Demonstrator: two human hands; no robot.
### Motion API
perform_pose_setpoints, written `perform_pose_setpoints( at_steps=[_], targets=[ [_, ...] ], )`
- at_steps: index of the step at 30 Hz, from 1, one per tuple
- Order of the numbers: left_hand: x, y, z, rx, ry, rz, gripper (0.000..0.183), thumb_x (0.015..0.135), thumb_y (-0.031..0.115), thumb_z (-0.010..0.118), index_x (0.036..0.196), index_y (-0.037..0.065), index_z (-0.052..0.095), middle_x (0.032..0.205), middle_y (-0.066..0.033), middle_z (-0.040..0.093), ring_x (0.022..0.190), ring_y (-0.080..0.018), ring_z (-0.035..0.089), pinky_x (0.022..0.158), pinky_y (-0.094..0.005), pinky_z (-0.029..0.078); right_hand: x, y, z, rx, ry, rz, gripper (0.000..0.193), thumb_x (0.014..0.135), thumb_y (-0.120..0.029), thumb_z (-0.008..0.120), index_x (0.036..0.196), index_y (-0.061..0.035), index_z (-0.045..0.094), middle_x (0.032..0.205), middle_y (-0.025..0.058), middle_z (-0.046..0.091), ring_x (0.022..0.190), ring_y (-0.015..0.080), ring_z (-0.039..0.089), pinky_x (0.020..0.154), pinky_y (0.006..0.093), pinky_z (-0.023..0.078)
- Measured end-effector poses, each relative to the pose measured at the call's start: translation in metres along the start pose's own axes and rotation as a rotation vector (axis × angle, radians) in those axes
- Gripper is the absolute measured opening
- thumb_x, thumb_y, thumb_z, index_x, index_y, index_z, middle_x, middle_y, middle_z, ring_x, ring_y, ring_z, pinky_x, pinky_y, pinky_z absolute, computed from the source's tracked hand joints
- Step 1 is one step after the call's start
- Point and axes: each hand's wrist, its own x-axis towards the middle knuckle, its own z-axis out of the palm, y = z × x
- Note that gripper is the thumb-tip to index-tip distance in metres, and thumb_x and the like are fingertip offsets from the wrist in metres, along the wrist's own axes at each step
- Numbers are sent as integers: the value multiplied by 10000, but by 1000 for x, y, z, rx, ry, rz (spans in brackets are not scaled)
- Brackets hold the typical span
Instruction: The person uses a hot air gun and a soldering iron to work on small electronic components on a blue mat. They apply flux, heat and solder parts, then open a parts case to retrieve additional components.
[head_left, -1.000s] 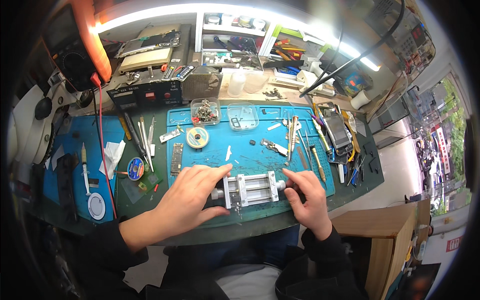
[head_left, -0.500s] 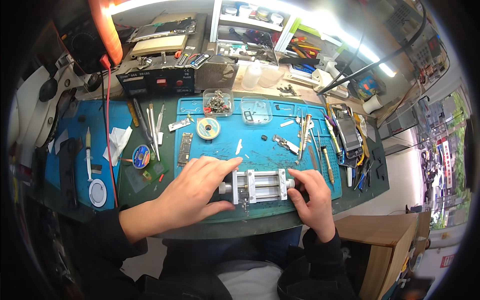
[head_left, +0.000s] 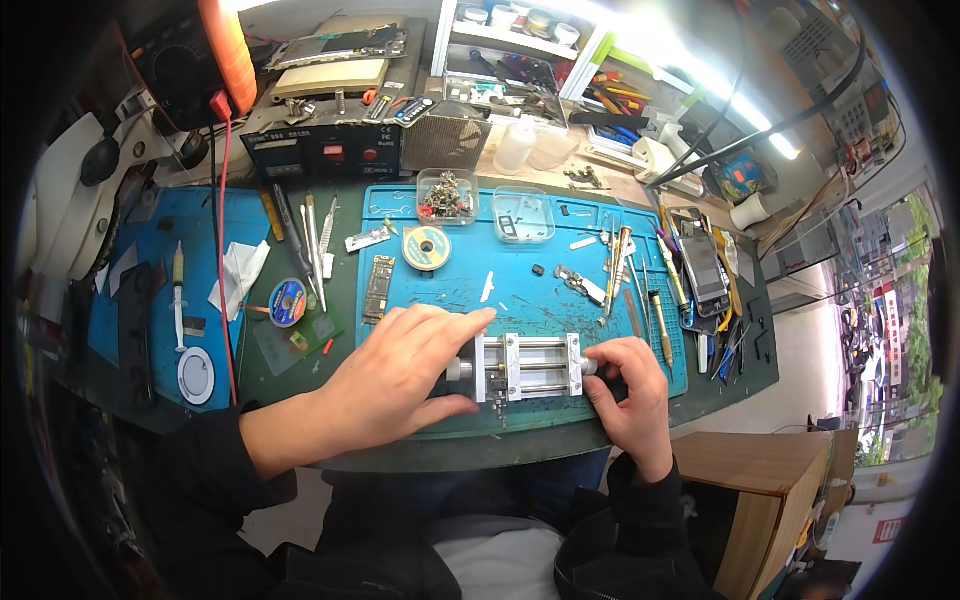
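A silver metal clamping fixture (head_left: 545, 366) with parallel rods and crosswise jaws lies near the front edge of the blue work mat (head_left: 450, 290). My left hand (head_left: 390, 370) is around its left end, thumb below and fingers above. At the opposite end, my right hand (head_left: 634, 400) pinches the round knob (head_left: 589, 367) between thumb and fingers. A small dark piece (head_left: 500, 400) pokes out below the left jaws; its kind is too small to tell. Beyond the hands sit a solder spool (head_left: 427, 248) and a narrow circuit board (head_left: 379, 288).
Behind are a tub of small metal parts (head_left: 447, 198) and a clear tub (head_left: 522, 215). Screwdrivers (head_left: 618, 265) and a phone (head_left: 708, 270) lie right. A syringe (head_left: 179, 295), tweezers (head_left: 316, 250) and a blue-labelled reel (head_left: 288, 302) lie left. A black power unit (head_left: 325, 152) stands behind.
The whole view has shifted slightly, so the bench appears a little to the right. The right hand's fingers have closed in more around the knob; the left hand keeps its hold.
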Motion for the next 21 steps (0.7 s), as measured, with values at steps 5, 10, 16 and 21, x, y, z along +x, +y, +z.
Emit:
perform_pose_setpoints(
  at_steps=[5, 10, 16, 21],
  targets=[
    [0, -1, 0, -5, -3, 8, 933, 810, 227, 932, 1590, 29, 460, 1382, -156, 643, 1226, -358, 606, 1071, -455, 471, 1, -2, -1, -10, -3, 10, 287, 836, -5, 838, 1103, -52, 746, 1025, 88, 721, 878, 247, 685, 691, 340, 555],
    [0, -2, 0, 0, 1, 13, 936, 810, 230, 933, 1591, 28, 458, 1373, -154, 645, 1221, -358, 607, 1068, -455, 471, 0, 0, 0, -2, 7, 14, 281, 839, -11, 841, 1103, -51, 753, 1023, 88, 722, 877, 243, 683, 687, 337, 556],
    [-1, 0, 0, 7, -1, 13, 934, 812, 233, 931, 1591, 29, 459, 1369, -152, 646, 1212, -357, 609, 1061, -453, 472, 0, -2, 0, 2, 8, 16, 280, 844, -16, 843, 1107, -52, 755, 1023, 84, 722, 874, 239, 680, 686, 333, 554],
    [0, 0, 0, 5, -6, 6, 929, 815, 231, 929, 1591, 30, 460, 1364, -151, 647, 1208, -356, 610, 1055, -450, 475, -1, 0, 0, 4, 6, 18, 282, 845, -17, 844, 1110, -54, 757, 1022, 84, 722, 872, 238, 676, 685, 332, 551]
  ],
)
